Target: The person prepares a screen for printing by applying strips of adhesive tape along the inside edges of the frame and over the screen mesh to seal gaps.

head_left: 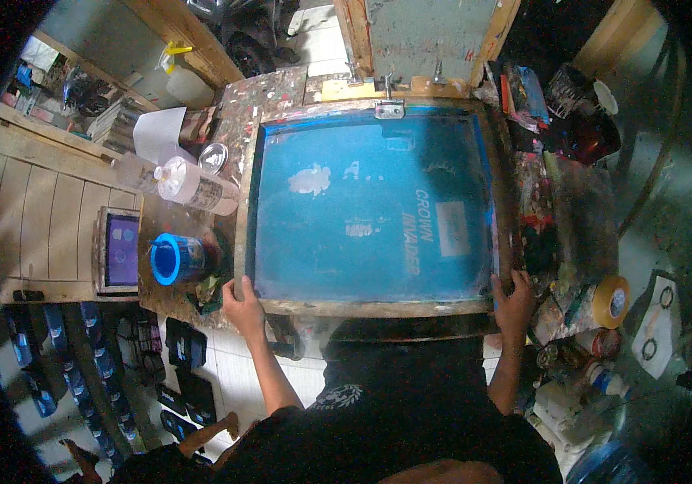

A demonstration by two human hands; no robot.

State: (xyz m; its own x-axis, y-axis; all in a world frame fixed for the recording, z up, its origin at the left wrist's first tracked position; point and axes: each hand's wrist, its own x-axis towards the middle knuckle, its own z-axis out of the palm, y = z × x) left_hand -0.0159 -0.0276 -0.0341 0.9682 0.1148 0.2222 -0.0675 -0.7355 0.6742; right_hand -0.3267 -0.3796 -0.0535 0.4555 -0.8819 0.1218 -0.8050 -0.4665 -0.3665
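wooden-framed screen (321, 262) with blue mesh at the centre of the dial, lying flat over the workbench (269, 89). left hand (244, 308) at its 8 o'clock corner: fingers curled, barely parted from the thumb, side rail held between. right hand (514, 308) at the 4 o'clock corner, same narrow pinch on the opposite rail. metal clamp (389, 109) on the far rail, 12 o'clock. bottle with pinkish contents (200, 187) at 9, blue-rimmed tub (167, 260) between 8 and 9. tape roll (609, 302) near 4.
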